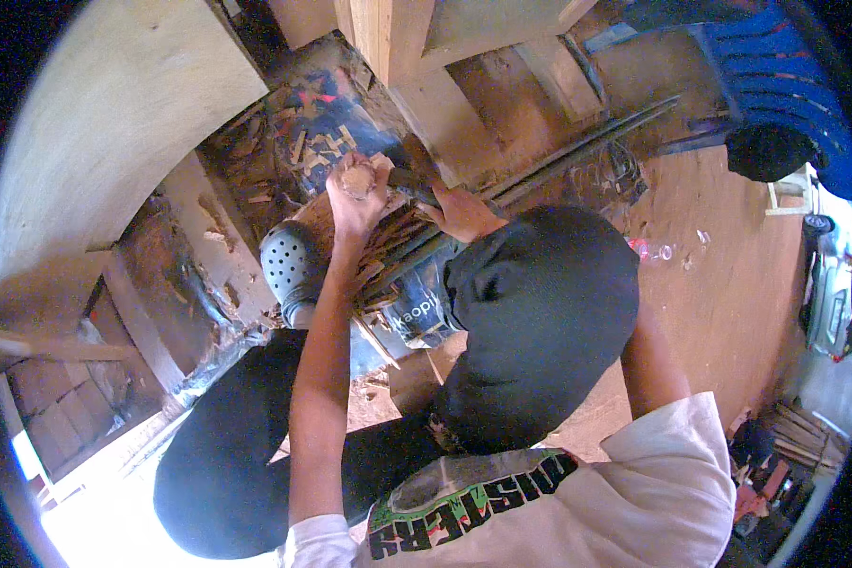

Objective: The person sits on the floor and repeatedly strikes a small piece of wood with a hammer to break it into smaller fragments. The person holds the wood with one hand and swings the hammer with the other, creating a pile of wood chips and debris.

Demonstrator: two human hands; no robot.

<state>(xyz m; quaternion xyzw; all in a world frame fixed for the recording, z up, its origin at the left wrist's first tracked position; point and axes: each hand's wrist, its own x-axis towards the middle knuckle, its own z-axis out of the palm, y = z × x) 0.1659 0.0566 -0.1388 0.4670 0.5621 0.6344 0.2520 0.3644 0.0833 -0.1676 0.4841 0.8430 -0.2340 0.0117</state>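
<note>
My left hand (355, 202) is closed round a pale piece of wood (358, 181), whose rounded end points up at me. Just to its right, my right hand (463, 211) grips a dark, flat tool (412, 186), perhaps a blade, that reaches towards the wood; its exact kind cannot be told. Small wood offcuts (319, 149) lie scattered on a dark blue surface beyond the left hand. Brown wood strips or shavings (390, 245) are heaped below both hands. My right knee hides part of the right forearm.
A grey perforated clog (285, 263) is on my foot beside the left forearm. Long dark bars (582, 153) run to the upper right. A large pale board (128, 99) stands at left. A person in blue (788, 85) is at upper right; a plastic bottle (654, 251) lies on the floor.
</note>
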